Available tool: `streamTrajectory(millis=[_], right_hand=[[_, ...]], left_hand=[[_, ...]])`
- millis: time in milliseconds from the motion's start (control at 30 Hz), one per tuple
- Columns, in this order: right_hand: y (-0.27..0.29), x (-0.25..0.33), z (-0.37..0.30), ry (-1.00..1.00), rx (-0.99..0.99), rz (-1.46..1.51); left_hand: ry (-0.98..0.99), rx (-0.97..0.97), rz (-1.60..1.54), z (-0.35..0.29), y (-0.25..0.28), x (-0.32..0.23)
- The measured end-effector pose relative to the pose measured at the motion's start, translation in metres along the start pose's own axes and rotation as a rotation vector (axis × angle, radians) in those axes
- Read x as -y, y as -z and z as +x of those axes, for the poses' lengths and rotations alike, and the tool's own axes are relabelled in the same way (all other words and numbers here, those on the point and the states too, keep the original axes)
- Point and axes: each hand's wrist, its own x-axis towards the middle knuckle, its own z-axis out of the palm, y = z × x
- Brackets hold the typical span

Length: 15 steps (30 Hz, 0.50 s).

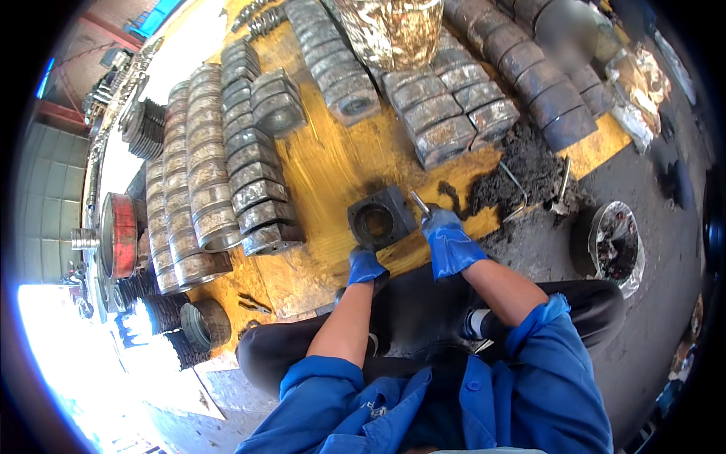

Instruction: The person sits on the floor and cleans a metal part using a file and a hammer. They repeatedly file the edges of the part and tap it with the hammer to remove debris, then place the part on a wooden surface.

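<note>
A dark, square metal block (393, 206) with a round bore stands on the yellow, greasy work surface in front of me. At its near left corner is my left hand (366, 265), in a blue glove, the fingers closed against the block's edge. My right hand (451, 244), gloved in blue too, is closed around a short metal rod-like tool (419, 203). The rod's bare end points up and left, beside the block's right side. What kind of tool it is, I cannot make out.
Rows of ribbed metal cylinders (253, 166) stretch along the left, with more blocks (446, 113) beyond. A stained bucket (389, 30) stands at the far middle. Right of my hands lie a dark scrap heap (525, 170) and a lined tub (605, 242). Pliers (254, 303) rest at left.
</note>
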Motion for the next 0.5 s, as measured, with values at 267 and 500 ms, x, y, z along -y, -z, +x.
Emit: streamTrajectory(millis=[267, 500], right_hand=[[0.139, 0.002, -0.032, 0.031, -0.047, 0.018], [0.33, 0.031, -0.084, -0.108, -0.275, 0.23]], left_hand=[[-0.392, 0.167, 1.226, -0.04, -0.023, 0.002], [-0.591, 0.016, 0.813, 0.032, -0.016, 0.045]])
